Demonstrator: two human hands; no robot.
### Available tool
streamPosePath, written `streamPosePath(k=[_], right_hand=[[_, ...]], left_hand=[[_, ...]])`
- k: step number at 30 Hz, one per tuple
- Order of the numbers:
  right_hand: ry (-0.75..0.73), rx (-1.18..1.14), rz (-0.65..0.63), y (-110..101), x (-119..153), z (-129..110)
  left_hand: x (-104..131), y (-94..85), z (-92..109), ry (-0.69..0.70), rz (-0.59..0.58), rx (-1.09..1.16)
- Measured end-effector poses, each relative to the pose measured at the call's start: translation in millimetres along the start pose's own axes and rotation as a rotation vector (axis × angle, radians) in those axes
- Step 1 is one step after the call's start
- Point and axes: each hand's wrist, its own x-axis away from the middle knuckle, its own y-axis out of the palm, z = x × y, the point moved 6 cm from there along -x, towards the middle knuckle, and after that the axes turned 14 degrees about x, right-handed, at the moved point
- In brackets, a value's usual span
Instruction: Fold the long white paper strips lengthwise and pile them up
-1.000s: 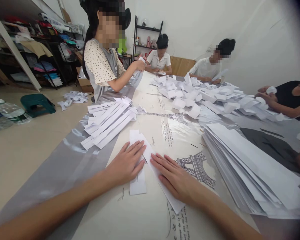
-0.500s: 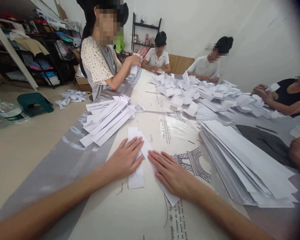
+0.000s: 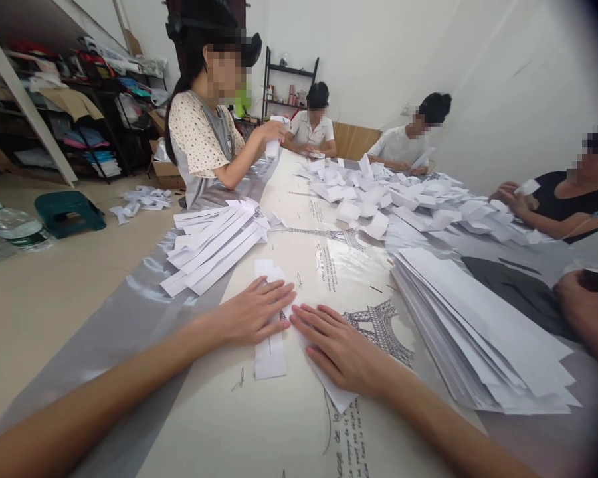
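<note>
Directly under paper strips, tower-printed cover; white wall beyond.

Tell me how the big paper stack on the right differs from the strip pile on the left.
The paper stack lies in roughly aligned layers; the strip pile is loosely fanned. The stack's sheets look broad; the pile's strips look narrow. The stack's near end slants right; the pile's slants left. Both are white paper.
</note>
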Motion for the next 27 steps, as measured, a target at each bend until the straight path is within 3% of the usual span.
streamPosePath(k=[9,14,20,27], right_hand=[[0.01,0.015,0.068,-4.9,-3.3,2.9],[0.083,0.05,0.17,-3.4,-1.8,2.7],[0.058,0.087,0.327,0.0,4.9,-0.6],[0.038,0.19,0.339,-2.7,12.5,-10.5]], left_hand=[[-10.2,-8.0,-25.4,-0.154,-0.02,0.021],[-6.5,-9.4,-19.4,-0.132,0.014,-0.01],[-2.5,-7.8,-15.0,-0.172,-0.009,-0.015],[0.4,-1.1,-21.0,-0.159,0.032,-0.004]])
